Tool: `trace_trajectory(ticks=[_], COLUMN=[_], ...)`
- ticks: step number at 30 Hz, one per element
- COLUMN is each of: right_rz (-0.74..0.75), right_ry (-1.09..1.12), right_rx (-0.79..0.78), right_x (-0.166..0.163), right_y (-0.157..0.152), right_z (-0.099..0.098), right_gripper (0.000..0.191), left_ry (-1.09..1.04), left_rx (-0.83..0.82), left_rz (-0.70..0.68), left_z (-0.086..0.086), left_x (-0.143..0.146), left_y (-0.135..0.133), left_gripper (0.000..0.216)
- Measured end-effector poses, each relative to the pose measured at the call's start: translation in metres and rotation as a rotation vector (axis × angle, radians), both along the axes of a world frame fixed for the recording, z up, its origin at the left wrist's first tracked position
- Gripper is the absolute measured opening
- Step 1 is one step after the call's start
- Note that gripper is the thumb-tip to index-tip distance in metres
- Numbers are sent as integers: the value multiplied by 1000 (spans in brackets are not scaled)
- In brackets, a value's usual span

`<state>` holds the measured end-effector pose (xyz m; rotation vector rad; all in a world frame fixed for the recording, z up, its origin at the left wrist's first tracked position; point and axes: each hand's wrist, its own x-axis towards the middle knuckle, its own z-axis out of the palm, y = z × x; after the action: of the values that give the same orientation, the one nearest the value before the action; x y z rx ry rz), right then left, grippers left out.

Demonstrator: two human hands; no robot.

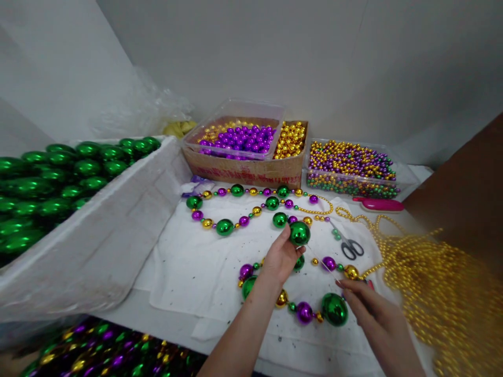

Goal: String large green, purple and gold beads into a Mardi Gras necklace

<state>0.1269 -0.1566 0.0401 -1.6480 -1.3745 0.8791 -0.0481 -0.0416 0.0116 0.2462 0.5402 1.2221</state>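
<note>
My left hand [280, 257] pinches a large green bead [299, 233] between thumb and fingers, a little above the white cloth [196, 267]. A thin thread runs from that bead down to my right hand [363, 301], whose fingers are pinched on the thread's end by a gold bead [351, 272]. Below both hands lies a partly strung loop of green, purple and gold beads [310, 310]. A finished strand of beads [243, 207] lies farther back on the cloth.
A white box of large green beads [58, 183] fills the left. At the back stand a cardboard box of purple and gold beads [251, 141] and a clear tub of small mixed beads [349, 165]. Scissors [348, 243], a pink tool [379, 204] and a heap of gold bead strings [432, 283] lie right.
</note>
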Motion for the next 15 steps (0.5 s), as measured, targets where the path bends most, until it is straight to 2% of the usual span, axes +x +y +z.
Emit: trace_trajectory(ticks=[7,12,15], right_rz=[-12,-116,-131], right_ry=[58,92,110], right_rx=[-6,34,23], right_x=[10,8,5], right_y=[4,0,1], right_z=[-29,-36,-38], right_gripper=[33,29,29], left_ry=[59,91,96], left_rx=[190,261,259], left_rz=[-23,-77,-96], left_z=[2,7,7], left_x=[8,8,8], left_y=[-11,-14,-16], left_gripper=[41,43,44])
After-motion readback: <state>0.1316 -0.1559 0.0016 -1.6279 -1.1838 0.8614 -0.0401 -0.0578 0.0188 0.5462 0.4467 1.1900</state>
